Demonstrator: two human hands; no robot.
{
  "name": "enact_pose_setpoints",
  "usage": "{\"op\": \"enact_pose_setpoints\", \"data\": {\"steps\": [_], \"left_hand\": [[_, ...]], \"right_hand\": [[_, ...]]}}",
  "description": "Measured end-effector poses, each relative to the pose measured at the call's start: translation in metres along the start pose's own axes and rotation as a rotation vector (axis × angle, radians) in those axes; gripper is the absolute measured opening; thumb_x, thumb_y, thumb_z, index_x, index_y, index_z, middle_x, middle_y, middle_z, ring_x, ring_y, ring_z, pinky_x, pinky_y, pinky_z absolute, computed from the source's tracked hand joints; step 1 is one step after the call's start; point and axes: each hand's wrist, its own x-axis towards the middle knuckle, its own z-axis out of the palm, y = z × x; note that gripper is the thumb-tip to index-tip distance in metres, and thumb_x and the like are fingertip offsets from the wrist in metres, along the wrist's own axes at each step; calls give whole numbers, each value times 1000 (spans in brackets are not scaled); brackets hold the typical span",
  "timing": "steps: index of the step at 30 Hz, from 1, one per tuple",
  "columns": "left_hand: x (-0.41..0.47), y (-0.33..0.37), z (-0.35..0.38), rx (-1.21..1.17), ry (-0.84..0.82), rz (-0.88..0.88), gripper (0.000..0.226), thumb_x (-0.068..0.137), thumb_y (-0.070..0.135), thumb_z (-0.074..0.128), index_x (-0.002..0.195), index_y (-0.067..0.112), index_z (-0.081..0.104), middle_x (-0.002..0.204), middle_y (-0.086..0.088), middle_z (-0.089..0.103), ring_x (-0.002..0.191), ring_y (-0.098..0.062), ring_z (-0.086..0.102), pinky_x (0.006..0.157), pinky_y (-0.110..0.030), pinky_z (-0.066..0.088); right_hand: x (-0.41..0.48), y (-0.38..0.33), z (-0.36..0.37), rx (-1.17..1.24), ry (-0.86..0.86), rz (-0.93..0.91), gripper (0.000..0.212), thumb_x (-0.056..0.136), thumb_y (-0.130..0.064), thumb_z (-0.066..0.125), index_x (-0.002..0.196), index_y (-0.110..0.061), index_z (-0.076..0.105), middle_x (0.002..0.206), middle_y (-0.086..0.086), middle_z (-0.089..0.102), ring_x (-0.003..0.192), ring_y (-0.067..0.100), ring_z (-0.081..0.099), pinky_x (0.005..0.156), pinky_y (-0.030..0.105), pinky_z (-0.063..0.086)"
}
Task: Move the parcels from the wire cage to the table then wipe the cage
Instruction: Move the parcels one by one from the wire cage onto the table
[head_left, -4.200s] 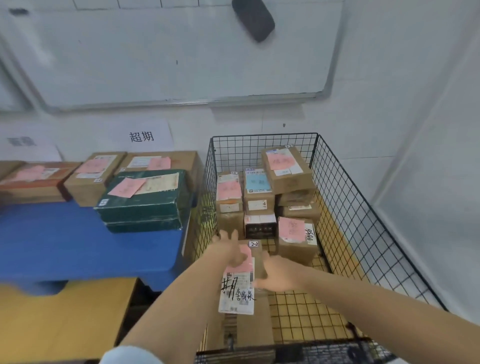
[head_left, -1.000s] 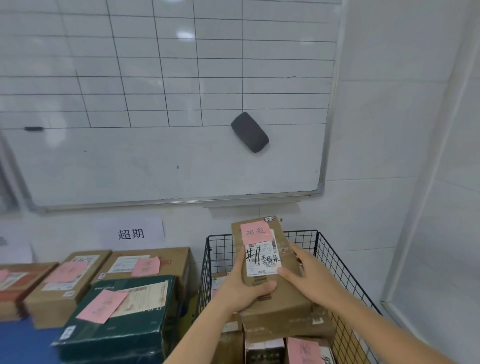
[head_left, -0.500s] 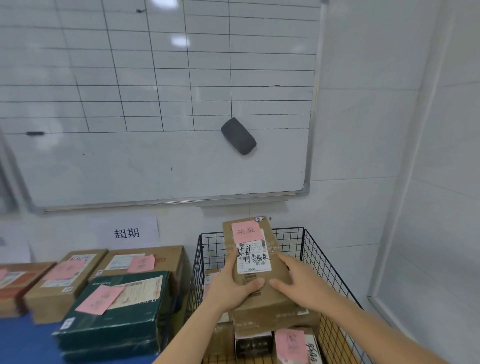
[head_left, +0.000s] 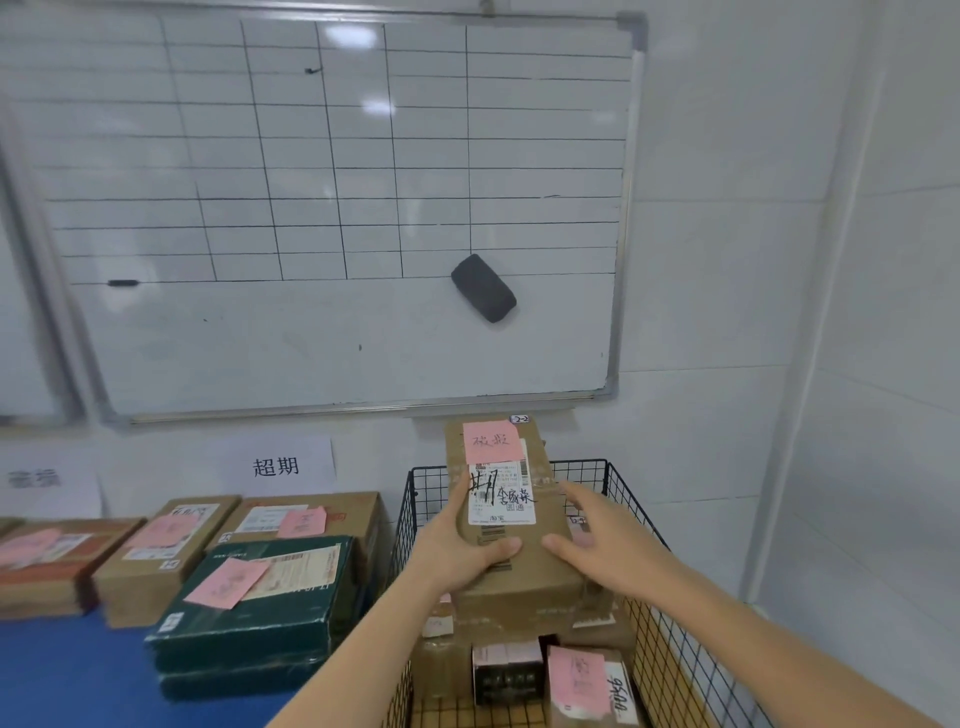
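Hands: both are clamped on one brown cardboard parcel (head_left: 524, 577). The left hand (head_left: 462, 551) grips its near left corner with the thumb across the top. The right hand (head_left: 608, 545) clasps the right side, thumb on top and fingers spread along the wall.
Parcel position: held in the air above the wire cage (head_left: 670, 649), long side pointing away from the person, clear of the parcels left inside.
Step in hand: judged to be carrying this parcel left to the worktop (head_left: 62, 670).
Doing it well: keep it level and lift it clear of the cage's left rim. A bare blue patch shows in front of the green parcel (head_left: 260, 618), and setting it there avoids stacking. Put it down flat, label up.
Progress: early, since several parcels remain in the cage and wiping has not begun.
Pink note (head_left: 491, 441): stuck on the held parcel, handwritten, probably "破损".
Shipping label (head_left: 501, 493): white, with thick black marker scrawl over the print. The characters are not surely readable.
Corner sticker (head_left: 520, 419): seems to read "2-2".
Wall sign (head_left: 276, 466): printed "超期", above the worktop parcels.
Second sign (head_left: 36, 478): further left, too blurred to read.
Cage parcel (head_left: 589, 686): pink note, and marker digits that look like "9500".
Whiteboard (head_left: 363, 338): an empty ruled grid with a dark eraser (head_left: 483, 287) stuck to it.
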Motion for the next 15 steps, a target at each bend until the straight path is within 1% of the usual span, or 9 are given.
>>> {"op": "enact_pose_setpoints", "data": {"steps": [2, 7, 8, 11, 15], "left_hand": [[-4, 7, -8, -17, 19, 1, 106, 73, 45, 78, 151, 38, 8, 146, 7, 42, 133, -18, 41, 106, -28, 33], [-9, 19, -33, -64, 66, 1, 106, 70, 44, 81, 150, 40, 12, 144, 9, 44, 131, -18, 43, 108, -31, 34], [-11, 21, -39, -64, 76, 0, 107, 68, 45, 82, 150, 41, 12, 145, 9, 44, 131, -18, 43, 109, -33, 35], [-17, 21, -62, -37, 126, -35, 109, 65, 49, 83, 149, 44, 13, 145, 8, 44, 131, -20, 44, 109, -38, 36], [-30, 18, -104, -41, 197, -77, 109, 64, 49, 83, 149, 44, 15, 145, 7, 43, 128, -21, 46, 107, -41, 39]], "right_hand": [[-4, -7, -8, 3, 11, -25, 71, 89, -47, 59, 150, -28, 25, 150, -11, 36, 135, 8, 37, 110, 31, 34], [-8, -34, -27, -8, 32, -124, 64, 95, -38, 56, 149, -24, 25, 150, -9, 35, 137, 9, 33, 109, 26, 28], [-7, -39, -29, -15, 37, -138, 65, 95, -38, 55, 150, -23, 24, 151, -8, 34, 138, 10, 32, 110, 27, 27], [1, -53, -31, -29, 44, -172, 71, 94, -46, 53, 152, -23, 20, 155, -4, 31, 141, 15, 30, 114, 35, 27], [10, -79, -23, -13, 34, -237, 72, 94, -47, 53, 153, -23, 19, 155, -2, 31, 141, 16, 31, 114, 37, 29]]}}
